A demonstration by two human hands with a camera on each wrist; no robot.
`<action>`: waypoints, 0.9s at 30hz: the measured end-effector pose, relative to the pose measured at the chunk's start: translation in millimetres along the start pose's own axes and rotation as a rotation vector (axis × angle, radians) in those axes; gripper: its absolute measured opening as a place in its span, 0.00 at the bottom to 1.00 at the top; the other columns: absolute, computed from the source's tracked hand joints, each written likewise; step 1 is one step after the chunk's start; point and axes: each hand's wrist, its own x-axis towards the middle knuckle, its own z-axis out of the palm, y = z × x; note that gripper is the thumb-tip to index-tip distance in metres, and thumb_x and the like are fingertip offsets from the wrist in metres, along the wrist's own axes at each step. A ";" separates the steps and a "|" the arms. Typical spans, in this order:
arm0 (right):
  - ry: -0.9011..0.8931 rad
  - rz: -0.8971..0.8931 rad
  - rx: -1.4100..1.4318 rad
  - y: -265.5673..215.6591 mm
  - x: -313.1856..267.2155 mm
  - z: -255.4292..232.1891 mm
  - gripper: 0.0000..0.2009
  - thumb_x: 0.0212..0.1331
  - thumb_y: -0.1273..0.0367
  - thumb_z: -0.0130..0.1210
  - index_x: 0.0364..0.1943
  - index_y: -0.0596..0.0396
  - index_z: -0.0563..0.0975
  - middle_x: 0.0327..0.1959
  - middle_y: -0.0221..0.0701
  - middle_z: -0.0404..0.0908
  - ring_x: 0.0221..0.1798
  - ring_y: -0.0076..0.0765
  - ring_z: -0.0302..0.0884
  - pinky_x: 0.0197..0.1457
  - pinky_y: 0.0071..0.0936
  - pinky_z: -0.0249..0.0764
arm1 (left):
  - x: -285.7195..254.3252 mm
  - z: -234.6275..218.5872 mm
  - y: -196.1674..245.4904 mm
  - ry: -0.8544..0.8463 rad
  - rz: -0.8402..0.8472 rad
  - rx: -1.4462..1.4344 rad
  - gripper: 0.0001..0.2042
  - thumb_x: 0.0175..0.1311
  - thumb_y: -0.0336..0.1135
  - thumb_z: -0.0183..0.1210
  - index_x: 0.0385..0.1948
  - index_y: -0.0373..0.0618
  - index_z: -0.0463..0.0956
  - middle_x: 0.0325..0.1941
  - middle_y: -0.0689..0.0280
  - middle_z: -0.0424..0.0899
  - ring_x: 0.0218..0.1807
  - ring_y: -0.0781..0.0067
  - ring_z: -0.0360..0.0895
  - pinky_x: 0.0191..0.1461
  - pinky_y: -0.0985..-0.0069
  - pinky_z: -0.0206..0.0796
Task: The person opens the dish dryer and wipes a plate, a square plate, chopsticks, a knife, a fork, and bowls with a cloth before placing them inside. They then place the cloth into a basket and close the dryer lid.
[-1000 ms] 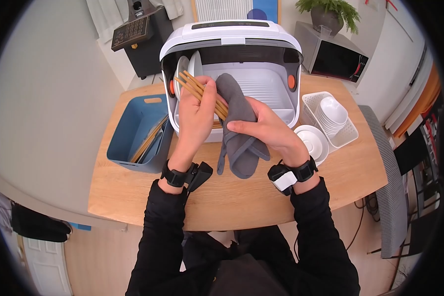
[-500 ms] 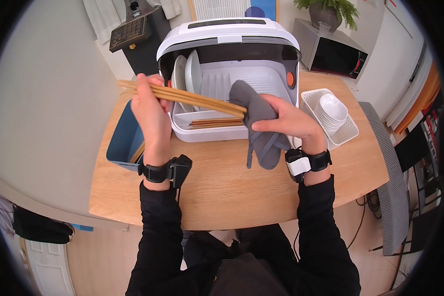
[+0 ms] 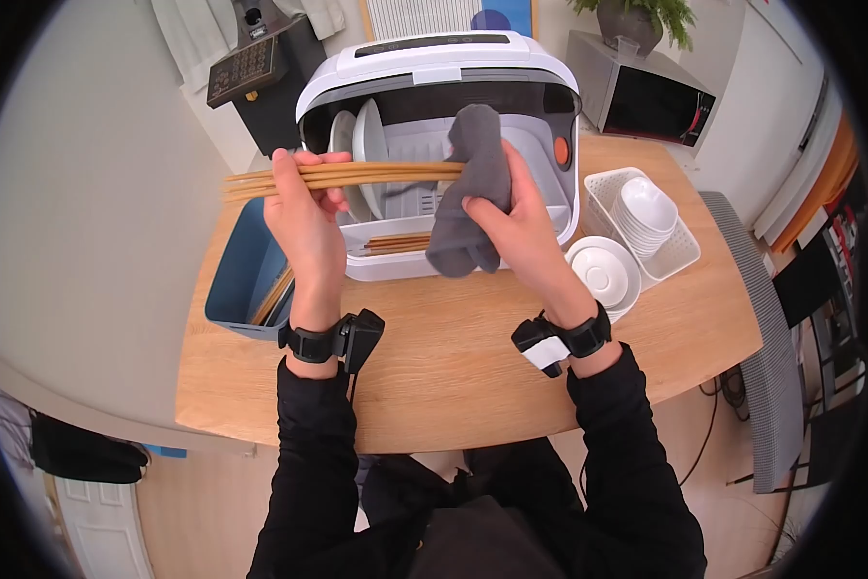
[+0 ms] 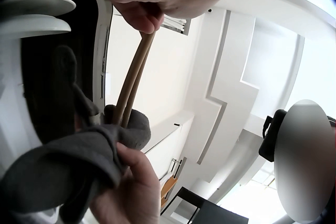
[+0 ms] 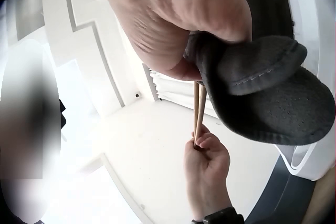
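Several wooden chopsticks [image 3: 376, 174] lie nearly level above the front of the white dish cabinet [image 3: 405, 262]. My left hand [image 3: 308, 227] pinches them near their left part, thin ends sticking out beyond the fingers. Around their right ends my right hand [image 3: 525, 227] grips a grey cloth [image 3: 474, 198], which hides those ends. In the left wrist view the cloth [image 4: 68, 166] wraps the chopsticks [image 4: 132, 79], with the right hand [image 4: 134, 192] behind it. The right wrist view shows the left hand [image 5: 207, 166] at the far end of the chopsticks.
More chopsticks [image 3: 395, 241] lie in the cabinet's front tray, with plates [image 3: 368, 154] upright behind. A blue bin [image 3: 236, 280] holding chopsticks stands left. To the right are a white basket [image 3: 680, 256] of stacked bowls [image 3: 646, 212] and small dishes [image 3: 603, 275] on the table [image 3: 434, 386].
My left hand moved left from the cloth, pinching the chopsticks, which now lie nearly level. My right hand first moved right, then back left and up with the cloth.
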 end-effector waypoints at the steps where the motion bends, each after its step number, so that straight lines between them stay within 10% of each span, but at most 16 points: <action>1: 0.033 -0.126 -0.152 0.5 -0.6 1.7 0.31 0.54 0.80 0.50 0.66 0.57 0.61 0.62 0.40 0.68 0.62 0.40 0.70 0.60 0.32 0.70 | -1.6 3.1 -1.4 0.000 -0.028 -0.017 0.16 0.76 0.43 0.42 0.30 0.43 0.70 0.33 0.54 0.82 0.22 0.80 0.67 0.25 0.83 0.60; 9: 0.124 -0.452 -0.588 -1.9 -2.1 5.2 0.28 0.50 0.80 0.48 0.61 0.57 0.66 0.58 0.42 0.73 0.59 0.45 0.73 0.59 0.35 0.71 | -7.3 2.9 -10.9 0.033 -0.008 -0.048 0.19 0.76 0.46 0.40 0.28 0.42 0.70 0.31 0.51 0.84 0.19 0.80 0.69 0.23 0.82 0.65; 15: 0.019 0.411 0.331 -12.7 1.2 -2.6 0.26 0.47 0.79 0.48 0.56 0.63 0.67 0.39 0.40 0.76 0.39 0.38 0.79 0.44 0.33 0.77 | -21.0 12.6 -6.2 -0.050 0.205 0.156 0.21 0.77 0.46 0.37 0.26 0.41 0.68 0.28 0.54 0.84 0.15 0.81 0.66 0.19 0.84 0.61; 21: -0.018 0.823 0.606 -4.2 5.1 -10.1 0.23 0.45 0.80 0.45 0.52 0.64 0.67 0.33 0.37 0.73 0.32 0.34 0.78 0.35 0.30 0.78 | -24.6 12.6 -3.0 -0.143 0.281 0.328 0.21 0.77 0.45 0.36 0.25 0.42 0.68 0.27 0.56 0.84 0.14 0.83 0.64 0.18 0.85 0.59; 27: 0.143 0.140 -0.044 -1.4 -8.8 17.4 0.18 0.50 0.79 0.49 0.49 0.61 0.70 0.34 0.36 0.77 0.34 0.30 0.77 0.39 0.26 0.74 | -11.8 8.9 -7.6 -0.022 0.118 0.154 0.20 0.76 0.45 0.37 0.26 0.42 0.68 0.27 0.55 0.84 0.15 0.83 0.64 0.19 0.84 0.59</action>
